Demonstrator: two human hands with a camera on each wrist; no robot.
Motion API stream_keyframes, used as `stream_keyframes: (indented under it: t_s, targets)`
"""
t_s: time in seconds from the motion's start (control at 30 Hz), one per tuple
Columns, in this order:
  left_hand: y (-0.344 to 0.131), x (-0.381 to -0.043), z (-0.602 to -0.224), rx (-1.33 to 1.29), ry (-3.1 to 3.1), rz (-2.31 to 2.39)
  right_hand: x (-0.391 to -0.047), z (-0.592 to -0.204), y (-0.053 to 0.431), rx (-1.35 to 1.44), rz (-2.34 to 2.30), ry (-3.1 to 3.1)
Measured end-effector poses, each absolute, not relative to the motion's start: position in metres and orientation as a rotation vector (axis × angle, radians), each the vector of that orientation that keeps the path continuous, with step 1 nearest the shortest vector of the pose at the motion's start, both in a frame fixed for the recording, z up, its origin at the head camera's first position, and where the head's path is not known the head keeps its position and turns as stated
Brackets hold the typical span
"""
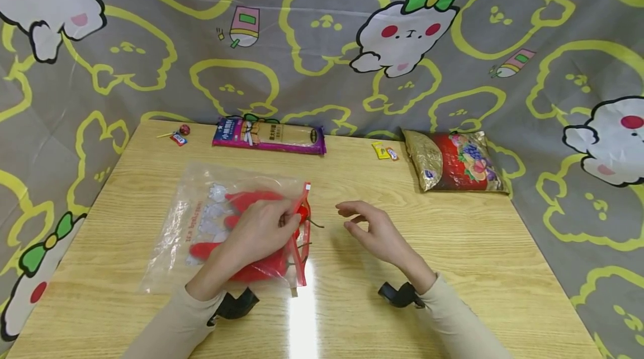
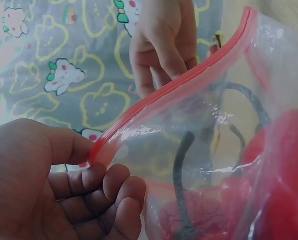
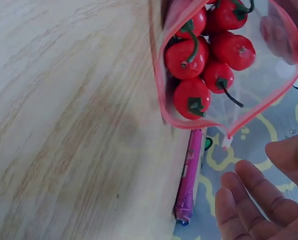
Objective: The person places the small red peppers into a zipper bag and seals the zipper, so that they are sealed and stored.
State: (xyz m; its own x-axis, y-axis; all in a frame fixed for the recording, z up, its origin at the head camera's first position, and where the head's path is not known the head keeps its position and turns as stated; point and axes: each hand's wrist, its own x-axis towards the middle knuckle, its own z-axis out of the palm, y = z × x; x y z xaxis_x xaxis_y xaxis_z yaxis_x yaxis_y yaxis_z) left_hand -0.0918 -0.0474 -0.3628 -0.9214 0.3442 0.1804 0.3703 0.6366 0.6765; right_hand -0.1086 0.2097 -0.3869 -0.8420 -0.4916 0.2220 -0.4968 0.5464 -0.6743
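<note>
A clear zip bag with a red zip edge lies on the table, its mouth facing right. Inside are several long red peppers, their green stems pointing toward the mouth. My left hand lies over the bag and pinches the red edge between thumb and fingers, which keeps the mouth apart. To the right of the mouth, my right hand hovers with loosely bent fingers and holds nothing. In the right wrist view its fingers are spread near the white end of the zip.
A long purple pack of noodles lies at the back. Left of it are a lollipop and a small red packet. A yellow packet and a plump gold-and-red bag lie back right, before a patterned cloth.
</note>
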Motion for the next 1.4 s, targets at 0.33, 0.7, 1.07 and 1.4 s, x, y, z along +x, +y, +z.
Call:
stream_keyframes:
  t_s: [0.33, 0.7, 1.07, 1.4]
  targets:
    - [-0.039, -0.081, -0.357, -0.699, -2.803, -1.126, -0.128, -0.398, 0.188, 1.124, 1.261, -2.871]
    - [-0.029, -0.066, -0.346, -0.853, -2.74, -1.036, -0.119, -0.396, 0.197, 1.001, 1.2, -2.792]
    - [-0.017, -0.04, -0.34, -1.124, -2.537, -0.943, -0.101, -0.371, 0.222, 1.007, 0.728, -2.161]
    - [0.013, 0.015, -0.376, -1.378, -2.128, -0.199, -0.095, -0.36, 0.238, 0.931, 0.682, -2.18]
